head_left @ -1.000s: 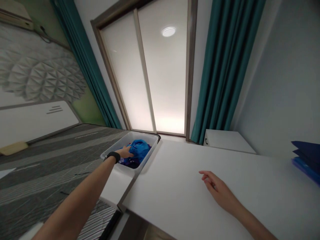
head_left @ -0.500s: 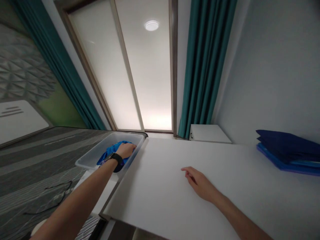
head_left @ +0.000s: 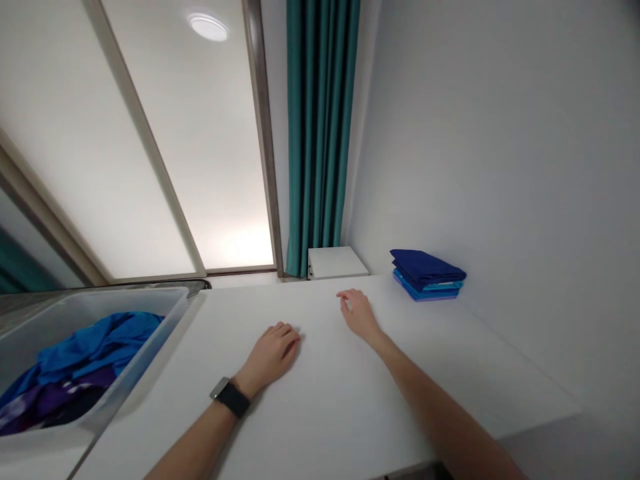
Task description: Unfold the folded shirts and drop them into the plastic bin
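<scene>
Table (head_left: 320,413) lies under both empty hands' grip.

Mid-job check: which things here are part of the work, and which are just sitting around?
In the work:
left hand, flat on the table, empty
right hand, on the table, empty
bin of loose clothes, left of the table
folded stack, far right corner

Just lying about:
curtain
small cabinet
watch

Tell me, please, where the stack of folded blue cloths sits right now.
In the head view the stack of folded blue cloths lies at the table's far right corner by the wall, beyond the right hand.
</scene>
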`<control>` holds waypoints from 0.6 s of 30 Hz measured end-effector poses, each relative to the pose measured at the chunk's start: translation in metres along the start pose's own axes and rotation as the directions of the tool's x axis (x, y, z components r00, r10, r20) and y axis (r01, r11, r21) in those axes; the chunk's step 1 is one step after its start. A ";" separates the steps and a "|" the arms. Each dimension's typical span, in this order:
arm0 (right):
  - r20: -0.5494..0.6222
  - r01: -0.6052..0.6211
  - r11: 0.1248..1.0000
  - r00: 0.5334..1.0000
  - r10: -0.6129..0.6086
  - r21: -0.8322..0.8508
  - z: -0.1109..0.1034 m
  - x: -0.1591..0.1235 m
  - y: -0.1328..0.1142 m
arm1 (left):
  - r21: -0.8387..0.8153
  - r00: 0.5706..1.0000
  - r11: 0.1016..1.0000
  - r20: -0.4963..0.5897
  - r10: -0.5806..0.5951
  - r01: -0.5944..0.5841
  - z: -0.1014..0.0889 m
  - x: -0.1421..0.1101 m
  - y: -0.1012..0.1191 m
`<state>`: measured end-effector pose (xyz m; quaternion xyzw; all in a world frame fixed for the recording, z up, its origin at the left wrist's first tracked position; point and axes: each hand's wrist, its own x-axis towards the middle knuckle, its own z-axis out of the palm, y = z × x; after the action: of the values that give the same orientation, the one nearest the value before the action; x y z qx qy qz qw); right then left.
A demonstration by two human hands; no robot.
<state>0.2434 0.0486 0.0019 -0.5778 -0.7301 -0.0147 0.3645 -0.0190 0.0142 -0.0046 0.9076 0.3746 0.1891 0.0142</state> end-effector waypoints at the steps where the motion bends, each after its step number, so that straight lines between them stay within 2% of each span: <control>1: -0.018 -0.020 0.992 1.000 0.018 -0.127 -0.013 0.008 0.019 | -0.004 1.000 1.000 0.000 0.006 -0.006 0.002 -0.001 -0.001; 3: -0.051 -0.078 0.920 0.997 0.063 -0.384 -0.043 0.022 0.057 | -0.003 1.000 1.000 0.002 0.007 -0.007 0.001 -0.003 -0.001; 5: -0.118 -0.158 0.801 0.987 0.110 -0.577 -0.072 0.032 0.091 | 0.016 1.000 1.000 0.021 0.007 -0.007 -0.001 -0.004 0.003; 7: -0.193 -0.267 0.681 0.964 0.185 -0.681 -0.095 0.038 0.119 | 0.044 0.999 0.999 0.042 0.000 -0.002 -0.003 -0.005 0.008; 9: -0.188 -0.361 0.604 0.924 0.332 -0.711 -0.111 0.041 0.139 | 0.065 0.999 0.998 0.054 -0.006 0.002 -0.003 -0.005 0.011; 10: -0.138 -0.382 0.593 0.900 0.414 -0.708 -0.116 0.042 0.146 | 0.073 0.998 0.997 0.059 -0.008 0.004 -0.003 -0.004 0.012; 12: -0.083 -0.408 0.581 0.860 0.504 -0.704 -0.123 0.043 0.156 | 0.087 0.998 0.996 0.069 -0.010 0.004 -0.003 -0.005 0.013; 18: -0.021 -0.373 0.572 0.849 0.528 -0.731 -0.132 0.047 0.168 | 0.097 0.997 0.995 0.076 -0.016 0.008 -0.006 -0.006 0.013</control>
<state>0.4513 0.0854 0.0577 -0.8376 -0.5263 -0.1434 0.0288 -0.0163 -0.0007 0.0014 0.9116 0.3879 0.1357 -0.0141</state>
